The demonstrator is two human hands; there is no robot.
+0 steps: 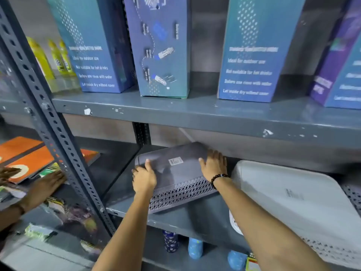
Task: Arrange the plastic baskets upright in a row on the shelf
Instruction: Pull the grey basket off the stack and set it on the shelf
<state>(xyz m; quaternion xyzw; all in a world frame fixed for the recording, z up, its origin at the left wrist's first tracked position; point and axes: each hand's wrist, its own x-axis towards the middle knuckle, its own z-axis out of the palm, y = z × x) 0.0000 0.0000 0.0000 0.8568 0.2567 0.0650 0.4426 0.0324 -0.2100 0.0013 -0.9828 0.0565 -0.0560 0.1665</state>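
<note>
Baskets are your job, and you have one in your hands right now: the dark grey plastic basket with the lattice side (175, 178). It sits on the grey metal shelf (195, 218), near the middle of the view, lying bottom-up with a small white sticker (175, 160) on top. One corner leans toward the back wall, so it is tilted, not flat.

Your left hand (144, 178) is curled around the basket's edge at 9 o'clock, thumb on top. Your right hand (214, 164) lies flat on the far corner at 3 o'clock, fingers spread, pressing and not gripping. So the left grasps and the right only pushes.

To stand the basket up well, I think you should move your right hand to the rim so both hands hold it. Then tip it slowly. The upper shelf board (195, 114) is close above, so it may bump if you lift high.

The pale grey plastic basket (293, 194) lies at 4 o'clock, just beside your right wrist with its black bead bracelet (218, 178). Leave room for it, so the two can stand side by side in a row.

Another person's hand (48, 184) rests at 9 o'clock, past the metal post (58, 145). Keep clear of it.
</note>
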